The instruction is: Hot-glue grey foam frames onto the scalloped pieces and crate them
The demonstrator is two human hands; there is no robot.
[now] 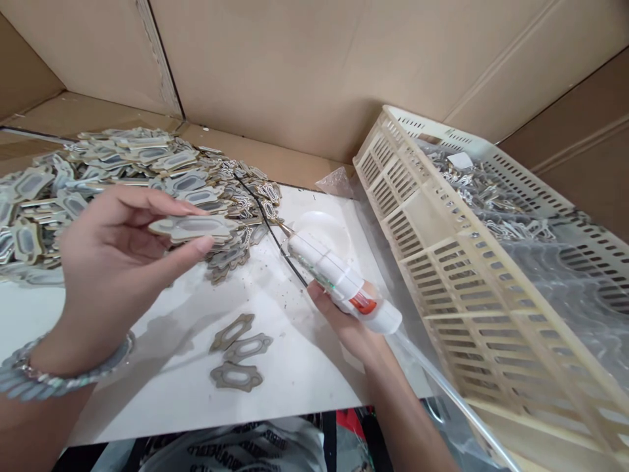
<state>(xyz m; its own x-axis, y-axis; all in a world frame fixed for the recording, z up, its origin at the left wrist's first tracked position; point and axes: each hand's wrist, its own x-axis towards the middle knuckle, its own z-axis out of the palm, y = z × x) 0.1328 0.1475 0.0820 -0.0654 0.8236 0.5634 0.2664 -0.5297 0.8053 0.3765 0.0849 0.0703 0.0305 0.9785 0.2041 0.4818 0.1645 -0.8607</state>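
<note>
My left hand (pixel 115 252) pinches a flat oval metal plate (pixel 194 227) between thumb and fingers, above the white work surface. My right hand (pixel 344 324) is wrapped round a white cylindrical tool (pixel 339 272) with a red-orange part and a thin tip pointing up-left; a clear tube (pixel 452 393) runs from its rear end. The tip is close to the held plate's right side; whether they touch is unclear. A large pile of similar plates (pixel 147 154) lies behind my left hand. Three loose plates (pixel 237 376) rest between my hands, nearer my body.
A cream plastic crate (pixel 432 269) at the right holds small metal parts (pixel 486 190) and clear plastic trays (pixel 565 282). Cardboard walls (pixel 295 72) stand behind. A white round dish (pixel 322 229) sits beyond the tool, and a dark cable (pixel 289 259) crosses the surface.
</note>
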